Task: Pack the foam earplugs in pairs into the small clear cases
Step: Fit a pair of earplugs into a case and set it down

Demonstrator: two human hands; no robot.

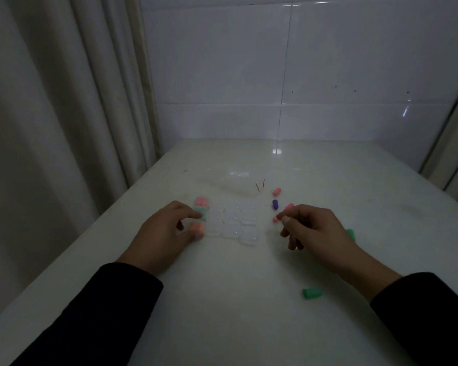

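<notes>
On the white worktop, the left hand curls round a clear case holding orange earplugs, thumb and fingers pinching its edges. Just beyond it lie a case with green earplugs and a case with pink earplugs. A cluster of empty clear cases sits between the hands. The right hand pinches a pink earplug at its fingertips. Near it lie a purple earplug and 2 more pink ones. A green earplug lies nearer the person, another green one behind the right hand.
</notes>
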